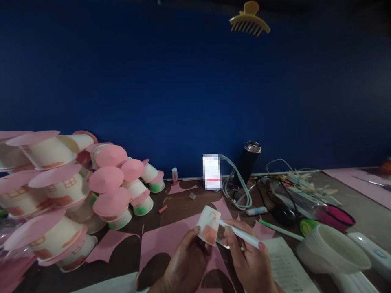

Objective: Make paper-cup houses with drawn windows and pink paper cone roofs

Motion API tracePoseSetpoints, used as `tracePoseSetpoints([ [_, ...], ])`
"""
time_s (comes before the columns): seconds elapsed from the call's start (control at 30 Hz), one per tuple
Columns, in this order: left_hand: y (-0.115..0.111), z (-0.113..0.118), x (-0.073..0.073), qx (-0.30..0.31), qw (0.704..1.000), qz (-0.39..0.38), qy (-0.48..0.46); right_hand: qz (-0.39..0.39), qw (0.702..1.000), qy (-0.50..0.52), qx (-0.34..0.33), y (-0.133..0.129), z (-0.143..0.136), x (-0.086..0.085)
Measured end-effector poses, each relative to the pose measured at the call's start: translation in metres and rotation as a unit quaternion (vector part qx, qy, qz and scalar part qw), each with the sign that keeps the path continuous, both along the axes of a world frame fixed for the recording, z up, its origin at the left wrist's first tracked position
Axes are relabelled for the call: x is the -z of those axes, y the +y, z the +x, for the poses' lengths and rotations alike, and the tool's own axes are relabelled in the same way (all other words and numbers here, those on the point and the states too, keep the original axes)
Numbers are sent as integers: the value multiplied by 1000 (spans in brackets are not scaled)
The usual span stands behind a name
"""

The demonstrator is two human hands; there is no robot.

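Observation:
A small white paper cup (208,221) is tilted in my left hand (189,260), which is closed around its lower part. An orange-red patch and a thin window-like outline are drawn on its side. My right hand (249,256) grips a white marker pen (241,232), its tip touching or very close to the cup near the outline. Beneath both hands lies pink paper (161,240) with round pieces cut out of it. At the left, several decorated paper cups with pink paper discs (111,201) are stacked; some show drawn windows and green or red patches.
A lit phone (211,173) leans against the blue wall (183,89), beside a coiled cable (249,195) and a dark bottle (248,160). To the right are a green-tipped marker (284,231), plain nested cups (324,250) and a pink-and-black pouch (337,217). A yellow hair claw (249,20) hangs above.

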State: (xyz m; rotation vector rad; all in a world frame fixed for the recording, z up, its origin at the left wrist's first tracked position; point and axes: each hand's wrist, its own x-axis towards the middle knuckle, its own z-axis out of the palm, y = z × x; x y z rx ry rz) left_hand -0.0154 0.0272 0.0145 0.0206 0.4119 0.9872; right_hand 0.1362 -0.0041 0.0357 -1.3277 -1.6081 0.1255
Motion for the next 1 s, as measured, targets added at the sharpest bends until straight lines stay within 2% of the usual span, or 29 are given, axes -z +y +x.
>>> tracePoseSetpoints([
  [0.8, 2, 1, 1, -12, 1000, 5, 8, 28, 999, -28, 14, 1, -3, -3],
  [1.0, 1, 2, 4, -38, 999, 11, 37, 27, 999, -10, 28, -3, -4, -7],
])
